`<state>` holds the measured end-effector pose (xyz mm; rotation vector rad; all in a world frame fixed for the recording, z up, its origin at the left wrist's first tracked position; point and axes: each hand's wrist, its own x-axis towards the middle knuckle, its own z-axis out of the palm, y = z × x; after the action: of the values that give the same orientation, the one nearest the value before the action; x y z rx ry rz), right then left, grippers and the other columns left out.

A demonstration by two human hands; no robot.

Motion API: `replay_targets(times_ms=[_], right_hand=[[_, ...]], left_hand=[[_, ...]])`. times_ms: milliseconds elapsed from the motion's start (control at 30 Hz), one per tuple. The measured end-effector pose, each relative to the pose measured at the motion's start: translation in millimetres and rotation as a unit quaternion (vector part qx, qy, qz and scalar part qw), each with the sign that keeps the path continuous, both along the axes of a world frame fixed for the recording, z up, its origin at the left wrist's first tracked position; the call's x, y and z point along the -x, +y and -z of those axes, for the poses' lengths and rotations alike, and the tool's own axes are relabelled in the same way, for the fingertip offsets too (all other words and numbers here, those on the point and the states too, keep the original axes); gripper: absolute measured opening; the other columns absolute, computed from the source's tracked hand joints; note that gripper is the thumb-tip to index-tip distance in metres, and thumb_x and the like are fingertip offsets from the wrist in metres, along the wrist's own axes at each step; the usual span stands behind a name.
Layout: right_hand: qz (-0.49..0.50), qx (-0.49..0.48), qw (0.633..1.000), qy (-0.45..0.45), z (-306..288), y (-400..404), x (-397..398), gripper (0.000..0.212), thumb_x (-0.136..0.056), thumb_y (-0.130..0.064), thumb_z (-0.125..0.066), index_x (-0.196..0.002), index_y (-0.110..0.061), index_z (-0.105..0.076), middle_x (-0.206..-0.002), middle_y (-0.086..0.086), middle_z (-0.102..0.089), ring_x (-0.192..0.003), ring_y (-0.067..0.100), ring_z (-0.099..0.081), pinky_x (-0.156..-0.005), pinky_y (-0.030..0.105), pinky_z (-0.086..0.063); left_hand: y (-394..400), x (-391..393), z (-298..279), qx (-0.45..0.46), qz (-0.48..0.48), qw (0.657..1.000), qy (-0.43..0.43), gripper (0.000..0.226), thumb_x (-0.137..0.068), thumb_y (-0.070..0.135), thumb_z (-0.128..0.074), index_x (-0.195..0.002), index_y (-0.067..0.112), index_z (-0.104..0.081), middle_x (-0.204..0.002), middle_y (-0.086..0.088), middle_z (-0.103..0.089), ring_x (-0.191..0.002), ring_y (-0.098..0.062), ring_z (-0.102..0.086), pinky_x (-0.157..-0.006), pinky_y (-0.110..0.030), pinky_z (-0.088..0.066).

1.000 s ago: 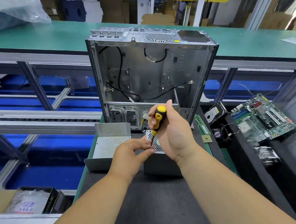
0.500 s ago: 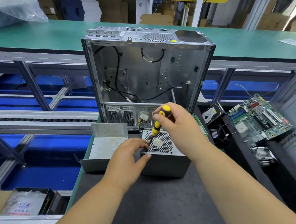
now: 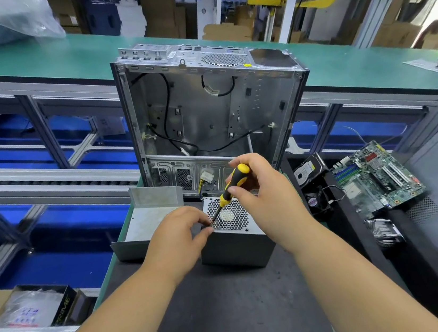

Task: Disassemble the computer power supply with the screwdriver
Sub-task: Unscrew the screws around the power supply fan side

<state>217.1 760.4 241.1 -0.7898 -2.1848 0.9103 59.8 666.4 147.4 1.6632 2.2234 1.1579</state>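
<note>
On the dark worktop my left hand curls its fingers around the near left corner of the power supply. My right hand grips the screwdriver, tip at that corner. Behind stands the open computer case.

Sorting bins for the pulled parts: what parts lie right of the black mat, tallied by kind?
Motherboard: 1
Hard drive: 1
Small fan: 1
Finned heatsink: 1
Total: 4
</note>
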Motion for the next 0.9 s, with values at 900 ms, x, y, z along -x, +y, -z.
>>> replay_targets(times_ms=[900], right_hand=[[0.16,0.392,0.885,0.194,72.6,78.8,-151.5,0.009,-0.089,-0.004,-0.057,-0.093,-0.012,-0.059,-0.085,0.008,-0.077,-0.063,0.008,-0.06,-0.053,0.018,-0.042]], left_hand=[[66.7,-86.5,-31.8,-0.042,0.094,0.891,-0.442,0.014,-0.085,0.018,-0.068,-0.081,0.031,-0.07,-0.08,-0.001,-0.072,-0.078,-0.012,-0.068,-0.076,-0.023,-0.05]])
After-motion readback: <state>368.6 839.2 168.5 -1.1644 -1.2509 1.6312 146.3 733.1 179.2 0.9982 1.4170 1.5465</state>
